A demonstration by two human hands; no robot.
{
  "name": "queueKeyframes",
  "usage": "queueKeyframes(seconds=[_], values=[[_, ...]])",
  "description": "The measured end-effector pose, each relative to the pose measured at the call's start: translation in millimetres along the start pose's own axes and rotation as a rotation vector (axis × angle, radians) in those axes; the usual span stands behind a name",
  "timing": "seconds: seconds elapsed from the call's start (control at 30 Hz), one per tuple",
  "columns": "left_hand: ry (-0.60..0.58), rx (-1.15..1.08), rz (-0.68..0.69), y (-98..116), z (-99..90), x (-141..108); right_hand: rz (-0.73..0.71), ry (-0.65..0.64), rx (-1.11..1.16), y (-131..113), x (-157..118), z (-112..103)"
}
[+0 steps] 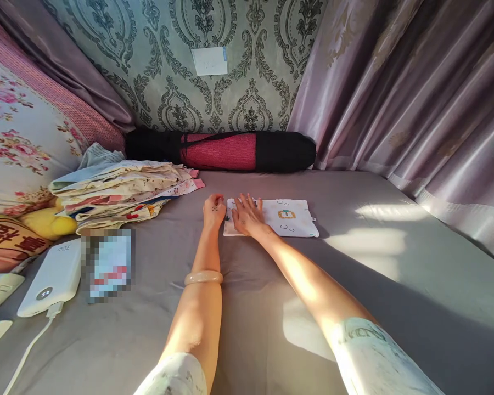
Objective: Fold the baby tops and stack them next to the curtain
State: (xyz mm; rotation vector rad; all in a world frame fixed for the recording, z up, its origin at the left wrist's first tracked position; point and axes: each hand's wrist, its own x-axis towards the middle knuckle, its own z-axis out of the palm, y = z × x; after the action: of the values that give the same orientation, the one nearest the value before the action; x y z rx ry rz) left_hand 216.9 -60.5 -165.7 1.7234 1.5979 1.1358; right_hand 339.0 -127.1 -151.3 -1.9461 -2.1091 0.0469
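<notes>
A folded white printed cloth point(300, 219) lies flat on the grey bed sheet, with an orange-framed picture near its middle and a small tag at its right edge. My right hand point(247, 215) rests palm down on the cloth's left part, its fingers spread. Beside the cloth's left edge, my left hand point(214, 210) is closed with the fingers curled in. Whether those fingers hold anything is hidden. A pale bangle point(203, 277) circles my left forearm.
Folded clothes point(123, 189) are piled at the left, near a yellow plush toy point(49, 222). A white power bank point(51, 277) with a cable point(28, 351) lies closer, next to a blurred packet point(111, 266). A black-and-red rolled bag point(220, 151) lies along the wall; curtains point(395, 82) hang right.
</notes>
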Motion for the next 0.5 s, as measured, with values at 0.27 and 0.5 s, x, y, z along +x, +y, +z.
queueKeyframes(seconds=[0.27, 0.5], values=[[-0.179, 0.129, 0.13, 26, 6.2, -16, 0.046, -0.102, -0.043, 22, -12, 3], [-0.234, 0.212, 0.16, 24, 10.0, -17, 0.054, -0.118, -0.039, 22, -12, 3]])
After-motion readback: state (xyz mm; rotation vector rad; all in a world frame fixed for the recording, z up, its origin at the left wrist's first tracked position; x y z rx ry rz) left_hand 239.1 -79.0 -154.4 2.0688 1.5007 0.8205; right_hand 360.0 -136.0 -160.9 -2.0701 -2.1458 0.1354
